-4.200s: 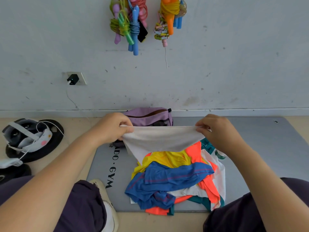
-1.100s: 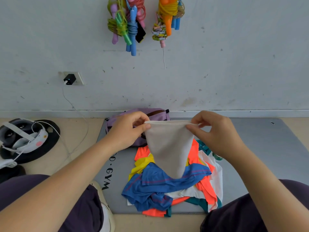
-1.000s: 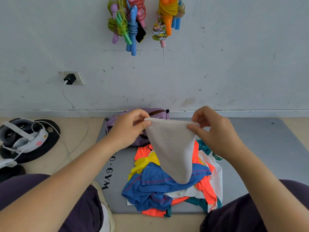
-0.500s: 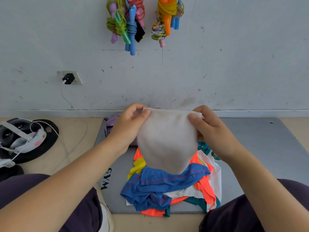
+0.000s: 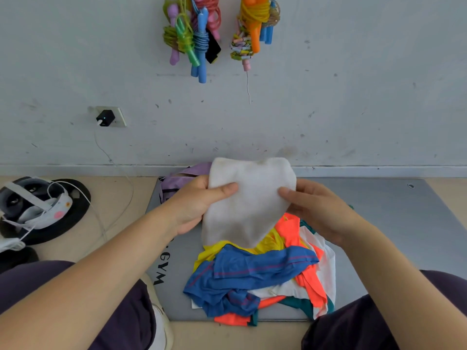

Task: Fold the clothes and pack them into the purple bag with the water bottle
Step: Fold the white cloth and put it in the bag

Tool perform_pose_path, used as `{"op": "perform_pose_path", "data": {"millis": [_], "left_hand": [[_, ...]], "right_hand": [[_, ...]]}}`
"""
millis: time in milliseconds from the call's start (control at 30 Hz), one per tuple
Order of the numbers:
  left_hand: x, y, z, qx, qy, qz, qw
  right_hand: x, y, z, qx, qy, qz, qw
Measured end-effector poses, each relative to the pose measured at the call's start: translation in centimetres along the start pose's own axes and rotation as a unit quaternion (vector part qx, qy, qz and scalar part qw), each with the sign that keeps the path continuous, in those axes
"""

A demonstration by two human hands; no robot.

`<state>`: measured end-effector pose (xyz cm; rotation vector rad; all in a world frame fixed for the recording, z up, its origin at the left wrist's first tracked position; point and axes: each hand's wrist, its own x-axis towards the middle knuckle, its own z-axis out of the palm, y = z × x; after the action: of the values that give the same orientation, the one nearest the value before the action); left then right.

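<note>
My grey mat (image 5: 384, 223) lies on the floor (image 5: 121, 213), carrying the heaped clothes (image 5: 255, 276) and purple bag (image 5: 177, 183).

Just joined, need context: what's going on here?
A person is folding clothes on a grey mat. Both hands, left and right, hold a white cloth above a loose pile of unfolded clothes. The purple bag sits behind it by the wall, mostly hidden. No bottle is clearly visible.

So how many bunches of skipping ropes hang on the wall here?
2. The left bunch hangs above the purple bag, the right bunch just beside it; both run off the top edge, so more may be hidden.
</note>
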<state>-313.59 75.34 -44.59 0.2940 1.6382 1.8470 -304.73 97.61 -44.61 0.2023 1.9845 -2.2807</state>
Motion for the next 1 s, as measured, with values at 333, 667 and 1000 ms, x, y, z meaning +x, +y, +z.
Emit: {"op": "perform_pose_path", "data": {"millis": [333, 667, 1000], "left_hand": [[-0.3, 0.8, 0.5, 0.084, 0.064, 0.038, 0.994], [0.0, 0.5, 0.3, 0.032, 0.154, 0.092, 0.983], [-0.2, 0.9, -0.7, 0.114, 0.034, 0.114, 0.986]], "right_hand": [[-0.1, -0.5, 1.2, 0.006, 0.117, -0.057, 0.992], [0.0, -0.1, 1.1, -0.015, 0.085, -0.060, 0.995], [-0.3, -0.9, 0.2, -0.031, 0.073, -0.060, 0.995]]}}
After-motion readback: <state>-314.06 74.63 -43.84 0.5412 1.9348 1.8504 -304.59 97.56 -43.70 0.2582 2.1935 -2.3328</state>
